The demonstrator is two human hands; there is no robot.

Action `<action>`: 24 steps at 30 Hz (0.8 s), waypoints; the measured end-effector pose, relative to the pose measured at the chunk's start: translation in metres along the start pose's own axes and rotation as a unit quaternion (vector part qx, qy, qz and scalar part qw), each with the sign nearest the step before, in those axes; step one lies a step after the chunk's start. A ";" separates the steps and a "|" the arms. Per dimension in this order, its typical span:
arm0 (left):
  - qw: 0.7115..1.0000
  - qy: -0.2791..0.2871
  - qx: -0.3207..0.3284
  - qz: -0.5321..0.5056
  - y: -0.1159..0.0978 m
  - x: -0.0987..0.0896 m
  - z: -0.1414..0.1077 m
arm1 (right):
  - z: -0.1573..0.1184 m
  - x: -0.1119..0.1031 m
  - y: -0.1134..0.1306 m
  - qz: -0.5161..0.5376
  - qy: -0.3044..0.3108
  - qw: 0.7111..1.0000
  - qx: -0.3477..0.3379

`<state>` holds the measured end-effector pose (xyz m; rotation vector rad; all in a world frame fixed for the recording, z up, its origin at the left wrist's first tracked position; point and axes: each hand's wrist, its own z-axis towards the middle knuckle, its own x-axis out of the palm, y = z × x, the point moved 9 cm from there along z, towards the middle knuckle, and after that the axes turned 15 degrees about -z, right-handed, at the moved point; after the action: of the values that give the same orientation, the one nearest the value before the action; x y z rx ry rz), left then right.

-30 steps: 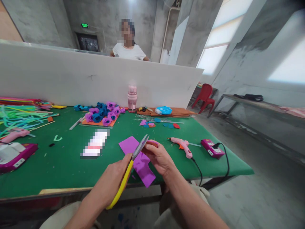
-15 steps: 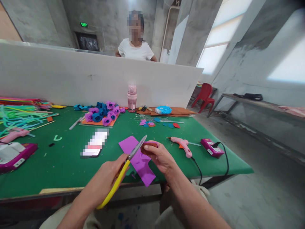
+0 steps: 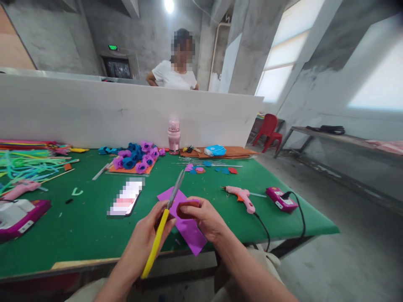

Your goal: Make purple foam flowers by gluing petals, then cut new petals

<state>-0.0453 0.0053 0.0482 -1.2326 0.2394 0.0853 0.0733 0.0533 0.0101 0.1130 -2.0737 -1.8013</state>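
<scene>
My left hand (image 3: pixel 151 226) is closed round a pair of scissors (image 3: pixel 155 243) with a yellow handle, the blades pointing up and away from me. Pinched in my right hand (image 3: pixel 206 216) is a curved brown felt-like piece (image 3: pixel 184 212) with a purple edge showing along its top. The scissor blades stand just left of this piece, apart from it. Under both hands a purple felt-like sheet (image 3: pixel 193 239) lies at the table's near edge, partly covered by my fingers.
On the green table (image 3: pixel 85 235) lie a phone (image 3: pixel 126 199), purple and blue flowers (image 3: pixel 135 157) and a pink glue gun (image 3: pixel 241 197) wired to a magenta power strip (image 3: pixel 281 199). A pink bottle (image 3: pixel 174 138) stands before a white partition (image 3: pixel 135 105). Behind it is a person (image 3: pixel 176 75).
The scissors have turned more upright and their blades have moved left, away from the brown piece. My right hand has shifted slightly left and down with that piece. The view has tilted up a little.
</scene>
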 end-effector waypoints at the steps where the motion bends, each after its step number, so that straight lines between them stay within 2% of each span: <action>1: 0.999 -0.002 -0.002 -0.039 0.001 0.004 0.001 | 0.000 0.004 -0.001 -0.005 0.010 1.000 -0.003; 3: 0.996 -0.005 -0.012 -0.093 0.004 0.011 0.001 | 0.000 0.008 -0.004 -0.010 0.025 1.000 -0.005; 5: 0.994 -0.020 -0.015 -0.104 0.006 0.013 0.001 | -0.001 0.010 -0.007 -0.006 0.034 0.999 0.000; 10: 0.993 -0.075 -0.009 -0.093 0.010 0.007 0.000 | -0.002 0.011 -0.011 0.016 0.037 0.999 0.021; 17: 0.989 -0.133 0.006 -0.066 0.002 0.005 0.001 | -0.001 0.020 -0.013 0.040 0.053 0.998 0.017; 20: 0.996 -0.089 0.010 -0.008 -0.005 0.006 0.002 | 0.002 0.013 -0.013 0.037 0.037 0.999 0.011; 24: 0.992 0.049 -0.016 0.116 -0.009 0.007 -0.003 | 0.004 -0.010 -0.004 0.008 -0.018 1.000 -0.011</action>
<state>-0.0373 -0.0008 0.0537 -1.2382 0.4673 0.2304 0.0802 0.0595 0.0039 0.0597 -2.0727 -1.8291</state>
